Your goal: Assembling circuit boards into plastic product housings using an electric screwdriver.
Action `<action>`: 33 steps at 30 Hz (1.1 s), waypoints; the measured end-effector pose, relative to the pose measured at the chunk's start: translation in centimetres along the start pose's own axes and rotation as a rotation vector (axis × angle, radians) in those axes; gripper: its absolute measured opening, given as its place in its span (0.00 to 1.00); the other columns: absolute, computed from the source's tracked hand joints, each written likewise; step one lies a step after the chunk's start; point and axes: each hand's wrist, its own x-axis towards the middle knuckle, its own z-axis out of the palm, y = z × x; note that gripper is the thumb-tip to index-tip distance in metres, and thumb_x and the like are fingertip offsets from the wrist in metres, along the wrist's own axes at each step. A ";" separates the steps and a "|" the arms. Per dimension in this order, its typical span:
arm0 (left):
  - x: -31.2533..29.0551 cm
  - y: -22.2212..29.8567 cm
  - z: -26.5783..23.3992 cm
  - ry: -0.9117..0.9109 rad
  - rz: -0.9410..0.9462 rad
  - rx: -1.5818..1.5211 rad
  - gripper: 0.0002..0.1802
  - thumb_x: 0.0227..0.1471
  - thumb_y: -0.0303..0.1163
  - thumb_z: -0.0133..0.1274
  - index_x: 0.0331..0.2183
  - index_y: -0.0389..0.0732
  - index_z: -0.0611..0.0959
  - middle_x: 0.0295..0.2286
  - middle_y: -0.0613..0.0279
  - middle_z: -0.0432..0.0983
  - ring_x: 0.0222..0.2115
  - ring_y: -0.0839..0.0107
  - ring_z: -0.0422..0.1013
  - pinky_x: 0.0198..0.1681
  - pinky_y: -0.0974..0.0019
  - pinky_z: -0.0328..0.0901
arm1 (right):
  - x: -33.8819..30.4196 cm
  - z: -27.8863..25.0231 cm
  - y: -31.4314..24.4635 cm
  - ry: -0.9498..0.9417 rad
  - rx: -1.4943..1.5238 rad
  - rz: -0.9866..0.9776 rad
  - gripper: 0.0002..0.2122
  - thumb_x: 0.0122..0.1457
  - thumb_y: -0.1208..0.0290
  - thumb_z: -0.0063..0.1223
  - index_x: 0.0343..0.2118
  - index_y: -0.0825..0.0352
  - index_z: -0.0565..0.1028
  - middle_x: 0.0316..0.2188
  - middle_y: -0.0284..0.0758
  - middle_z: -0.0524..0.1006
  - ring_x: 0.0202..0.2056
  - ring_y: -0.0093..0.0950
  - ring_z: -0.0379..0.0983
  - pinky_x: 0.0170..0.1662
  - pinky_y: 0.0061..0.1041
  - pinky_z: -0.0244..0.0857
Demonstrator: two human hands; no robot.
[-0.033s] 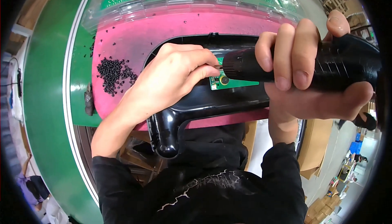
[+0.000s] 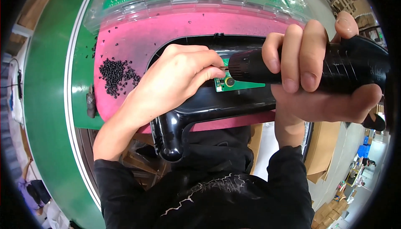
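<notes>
A green circuit board (image 2: 246, 86) lies in a black plastic housing (image 2: 221, 103), beneath a black power screwdriver (image 2: 251, 67) clamped by the right hand (image 2: 308, 57); the left hand (image 2: 177, 72) has fingers pinched together at the bit (image 2: 226, 68). Black screws (image 2: 112, 76) lie leftward.

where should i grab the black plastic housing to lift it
Probably by the stubby arm at its lower left, coming from the person's side. That part of the black housing is narrow and rounded and reaches past the near edge of the pink mat, so fingers could likely wrap it. The left hand and the black power tool cover much of the middle.
</notes>
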 end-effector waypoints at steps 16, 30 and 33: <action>-0.1 -0.7 1.1 0.092 -0.015 0.117 0.08 0.52 0.21 0.53 0.37 0.33 0.78 0.31 0.50 0.78 0.33 0.48 0.75 0.37 0.58 0.70 | -1.5 -1.0 2.8 0.086 -0.004 0.005 0.32 0.59 0.35 0.42 0.49 0.63 0.67 0.15 0.28 0.66 0.15 0.21 0.59 0.25 0.26 0.58; -0.3 -0.7 0.8 0.072 -0.034 0.115 0.11 0.53 0.23 0.52 0.40 0.34 0.77 0.31 0.46 0.77 0.35 0.47 0.75 0.37 0.54 0.69 | -1.4 -0.3 3.6 0.133 -0.129 0.177 0.26 0.60 0.43 0.45 0.45 0.64 0.66 0.15 0.28 0.64 0.15 0.21 0.59 0.24 0.24 0.57; -0.3 -0.5 0.4 0.019 -0.056 0.031 0.12 0.49 0.18 0.50 0.40 0.31 0.76 0.29 0.44 0.77 0.34 0.47 0.75 0.35 0.54 0.70 | -1.3 0.1 3.8 0.113 -0.201 0.207 0.26 0.60 0.43 0.46 0.45 0.65 0.66 0.14 0.28 0.64 0.15 0.20 0.59 0.24 0.24 0.56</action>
